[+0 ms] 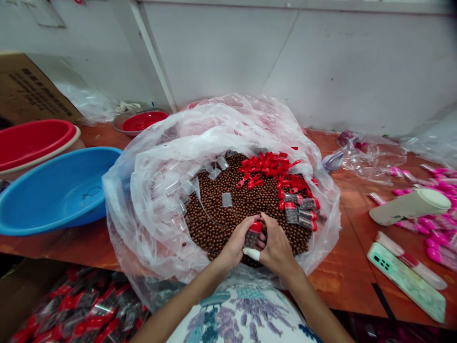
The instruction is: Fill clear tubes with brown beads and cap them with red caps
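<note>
Low in the middle of the frame: left hand (233, 245) and right hand (276, 247) pressed together, both clamped on one small clear vial (253, 236) with a red cap, held just over a heap of brown beads (228, 214). Heap lying in an open clear plastic bag (150, 200) on an orange-brown table (342, 271). Loose red caps (269, 166) piled at the heap's upper right; filled vials (302, 212) right of the hands, perhaps five or six, hard to count. Blue basin (53, 190) at left, red basin (32, 140) above it. Phone (407, 281) at lower right.
</note>
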`<control>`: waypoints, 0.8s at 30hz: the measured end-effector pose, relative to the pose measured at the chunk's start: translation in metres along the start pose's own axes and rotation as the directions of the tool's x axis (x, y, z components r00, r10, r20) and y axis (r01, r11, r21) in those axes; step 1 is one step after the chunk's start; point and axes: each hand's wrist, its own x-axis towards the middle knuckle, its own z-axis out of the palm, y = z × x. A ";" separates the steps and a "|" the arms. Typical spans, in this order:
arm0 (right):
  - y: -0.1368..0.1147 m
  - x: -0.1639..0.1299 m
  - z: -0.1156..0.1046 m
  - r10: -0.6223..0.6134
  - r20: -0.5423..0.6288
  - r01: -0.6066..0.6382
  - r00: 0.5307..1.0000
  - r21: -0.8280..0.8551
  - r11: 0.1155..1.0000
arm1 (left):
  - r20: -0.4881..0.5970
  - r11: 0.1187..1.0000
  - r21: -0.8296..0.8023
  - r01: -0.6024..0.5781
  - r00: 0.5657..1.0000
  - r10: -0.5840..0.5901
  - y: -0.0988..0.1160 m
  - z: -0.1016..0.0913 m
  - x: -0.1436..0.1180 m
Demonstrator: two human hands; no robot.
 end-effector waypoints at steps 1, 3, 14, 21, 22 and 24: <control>0.000 0.000 0.000 -0.022 0.016 0.022 1.000 -0.008 1.000 | 0.005 1.000 0.009 -0.017 1.000 0.017 -0.001 0.000 0.000; -0.001 0.001 0.000 -0.058 0.042 0.059 0.997 -0.024 0.998 | 0.002 0.998 0.034 -0.052 0.999 0.052 -0.003 -0.001 0.000; 0.004 0.001 -0.001 -0.182 0.069 0.185 0.981 -0.050 0.981 | -0.016 0.994 0.076 -0.075 0.997 0.077 -0.011 0.005 -0.005; 0.022 0.000 -0.029 -0.066 0.186 0.084 0.980 -0.088 0.993 | -0.062 0.984 0.177 0.013 0.998 -0.002 -0.003 0.004 0.021; 0.032 0.001 -0.041 -0.050 0.194 0.072 0.980 -0.106 0.992 | -0.037 0.976 0.218 0.002 0.999 0.007 0.002 0.006 0.027; 0.056 0.003 -0.065 0.017 0.170 0.014 0.985 -0.181 0.983 | 0.022 0.940 0.338 -0.051 0.999 0.047 0.013 0.013 0.042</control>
